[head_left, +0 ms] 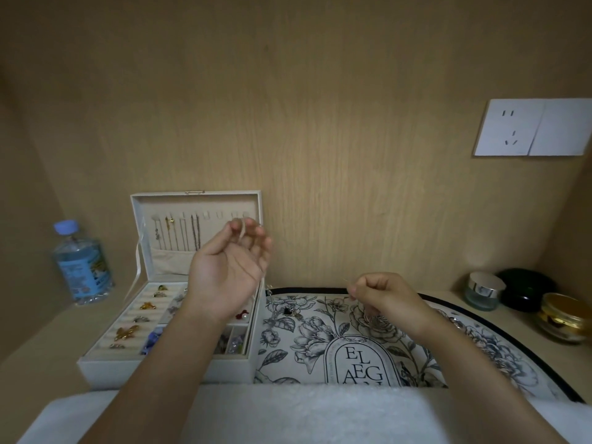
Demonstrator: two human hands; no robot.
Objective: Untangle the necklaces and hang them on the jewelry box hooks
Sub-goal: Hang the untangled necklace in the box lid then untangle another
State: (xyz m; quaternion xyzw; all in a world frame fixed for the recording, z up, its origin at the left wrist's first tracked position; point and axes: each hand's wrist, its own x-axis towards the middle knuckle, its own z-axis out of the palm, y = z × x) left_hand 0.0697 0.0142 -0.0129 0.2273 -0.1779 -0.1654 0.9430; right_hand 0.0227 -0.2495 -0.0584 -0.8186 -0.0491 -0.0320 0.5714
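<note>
A white jewelry box (166,363) stands open at the left, its lid (195,200) upright with a row of hooks. Several necklaces (179,235) hang from the left hooks. My left hand (230,270) is raised palm-up in front of the lid, and its curled fingers hold a thin pale chain (242,233) that trails down past my palm. My right hand (381,296) hovers lower over the floral mat (320,334), fingers curled, pinching the thin chain's other end. More tangled jewelry (290,310) with a dark pendant lies on the mat by the box.
A blue-capped water bottle (81,264) stands left of the box. At the right are a glass jar (483,291), a dark round case (525,288) and a gold jar (562,317). A wall socket (512,126) is on the wooden back panel. White cloth (304,411) covers the front.
</note>
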